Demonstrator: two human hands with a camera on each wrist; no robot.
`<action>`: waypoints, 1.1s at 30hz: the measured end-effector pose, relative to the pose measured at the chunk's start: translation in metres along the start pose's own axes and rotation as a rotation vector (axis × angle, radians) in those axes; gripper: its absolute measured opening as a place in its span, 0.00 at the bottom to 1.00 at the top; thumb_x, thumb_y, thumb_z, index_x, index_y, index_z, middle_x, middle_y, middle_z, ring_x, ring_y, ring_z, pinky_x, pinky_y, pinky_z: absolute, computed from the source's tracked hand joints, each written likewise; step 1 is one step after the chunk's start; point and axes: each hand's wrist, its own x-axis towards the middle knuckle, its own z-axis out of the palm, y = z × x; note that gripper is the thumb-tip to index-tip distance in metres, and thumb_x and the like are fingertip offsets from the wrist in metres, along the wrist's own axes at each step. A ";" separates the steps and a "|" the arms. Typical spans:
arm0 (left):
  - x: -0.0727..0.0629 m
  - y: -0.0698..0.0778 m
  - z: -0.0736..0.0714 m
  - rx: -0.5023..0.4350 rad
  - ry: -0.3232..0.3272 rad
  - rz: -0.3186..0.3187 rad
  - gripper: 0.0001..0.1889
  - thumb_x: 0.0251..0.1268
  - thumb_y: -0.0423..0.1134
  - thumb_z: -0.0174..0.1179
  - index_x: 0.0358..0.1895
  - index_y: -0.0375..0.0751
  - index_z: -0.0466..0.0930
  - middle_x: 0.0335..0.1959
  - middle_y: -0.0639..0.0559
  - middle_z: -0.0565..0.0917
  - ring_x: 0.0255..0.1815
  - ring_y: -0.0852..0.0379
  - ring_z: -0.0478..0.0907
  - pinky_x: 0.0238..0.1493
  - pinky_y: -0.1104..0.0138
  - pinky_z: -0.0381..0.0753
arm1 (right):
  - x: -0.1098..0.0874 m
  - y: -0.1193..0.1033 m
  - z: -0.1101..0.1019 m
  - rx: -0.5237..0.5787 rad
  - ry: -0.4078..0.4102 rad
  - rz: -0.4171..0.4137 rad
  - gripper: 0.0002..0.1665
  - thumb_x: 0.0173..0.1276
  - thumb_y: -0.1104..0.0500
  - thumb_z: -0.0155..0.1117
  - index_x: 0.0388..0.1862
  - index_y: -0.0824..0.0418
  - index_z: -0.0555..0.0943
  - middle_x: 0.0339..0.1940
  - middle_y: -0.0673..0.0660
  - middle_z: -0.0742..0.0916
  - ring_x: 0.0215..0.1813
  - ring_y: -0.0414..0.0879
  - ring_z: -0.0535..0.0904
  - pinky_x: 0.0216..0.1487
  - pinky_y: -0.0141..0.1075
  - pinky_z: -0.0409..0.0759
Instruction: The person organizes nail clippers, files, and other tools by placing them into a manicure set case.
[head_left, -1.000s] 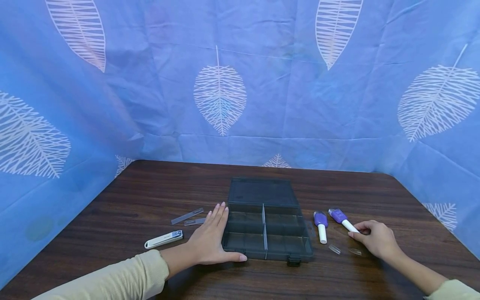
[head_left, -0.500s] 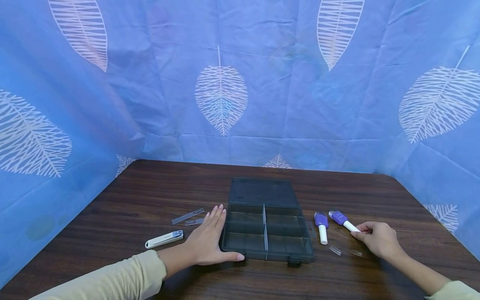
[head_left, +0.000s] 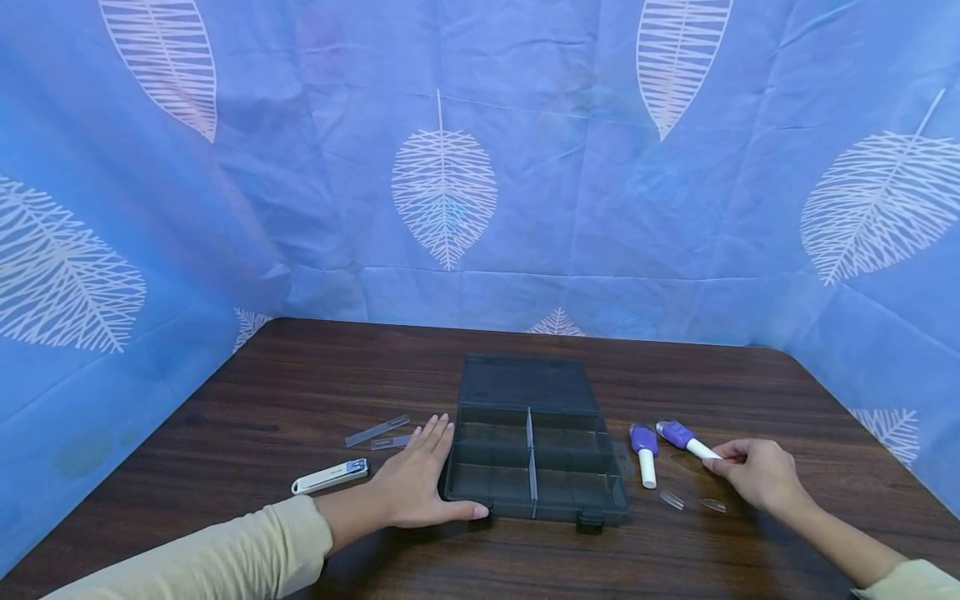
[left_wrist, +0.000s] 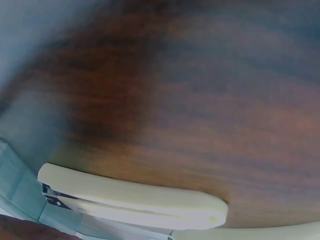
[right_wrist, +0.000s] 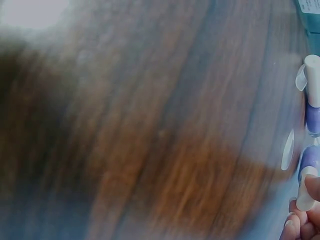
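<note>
A dark translucent compartment box (head_left: 491, 483) lies with its lid folded back in the head view. My left hand (head_left: 411, 487) rests along its left side, fingers straight and thumb spread along the front edge. Over on the right, my right hand (head_left: 759, 477) pinches the white cap of a purple nail polish bottle (head_left: 677, 433), which lies tilted on the table. A second nail polish bottle (head_left: 643, 442) lies just left of it. In the right wrist view, thumb and fingers (right_wrist: 312, 187) hold the white cap of the polish bottle (right_wrist: 310, 159).
White nail clippers (head_left: 330, 477) lie left of the left hand, with a clear strip (head_left: 377, 431) and another partly hidden clear strip (head_left: 390, 443) behind. Two clear nail tips (head_left: 672, 500) lie before the bottles on the wooden table (head_left: 315, 375). Patterned blue cloth (head_left: 555, 200) surrounds it.
My left hand has drawn slightly back along the box's left side. The right hand keeps its pinch on the nail polish bottle, nearly still.
</note>
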 end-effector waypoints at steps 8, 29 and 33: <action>0.001 0.001 -0.005 0.004 -0.027 0.002 0.55 0.51 0.72 0.53 0.73 0.35 0.47 0.75 0.40 0.47 0.76 0.45 0.44 0.72 0.51 0.52 | 0.000 -0.002 -0.001 0.003 -0.004 -0.007 0.13 0.60 0.59 0.64 0.34 0.71 0.83 0.21 0.54 0.86 0.23 0.40 0.72 0.27 0.33 0.63; 0.001 0.004 -0.009 0.004 -0.051 -0.030 0.54 0.51 0.71 0.53 0.73 0.35 0.48 0.75 0.40 0.49 0.75 0.43 0.46 0.70 0.49 0.54 | -0.004 -0.005 0.001 0.023 0.048 0.002 0.12 0.61 0.60 0.61 0.34 0.71 0.83 0.20 0.53 0.84 0.22 0.42 0.68 0.24 0.33 0.61; 0.001 0.004 -0.008 0.005 -0.051 -0.033 0.54 0.51 0.71 0.54 0.73 0.35 0.48 0.75 0.40 0.49 0.75 0.43 0.46 0.70 0.49 0.55 | -0.003 -0.006 0.000 0.032 0.070 -0.001 0.13 0.62 0.61 0.61 0.34 0.72 0.83 0.20 0.55 0.85 0.22 0.42 0.69 0.25 0.33 0.62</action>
